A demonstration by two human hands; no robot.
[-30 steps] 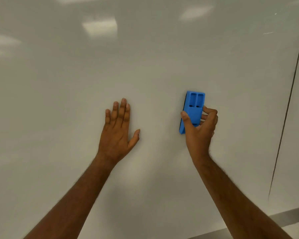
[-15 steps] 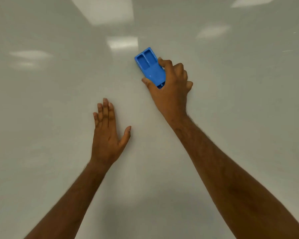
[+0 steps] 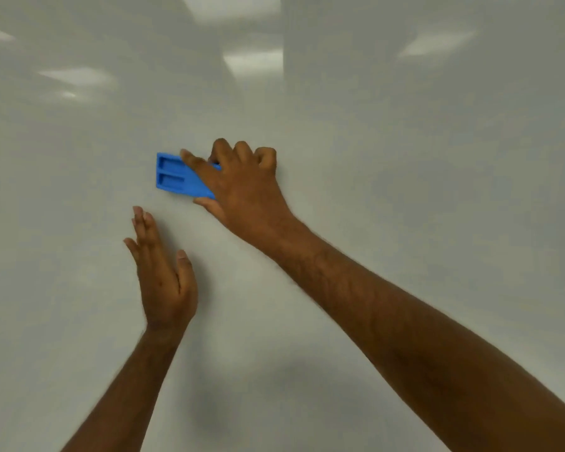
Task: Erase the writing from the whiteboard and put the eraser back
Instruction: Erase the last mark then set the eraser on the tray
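Pressing one blue eraser (image 3: 180, 176) flat against the whiteboard (image 3: 405, 190), the right hand (image 3: 238, 187) clamps its grip around it; the left hand (image 3: 163, 275), fingers spread, rests just below.

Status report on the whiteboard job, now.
Right hand shut on the blue eraser, pressed to the whiteboard. Left hand open, flat by the board below it. No writing visible in view. Nothing in the way.
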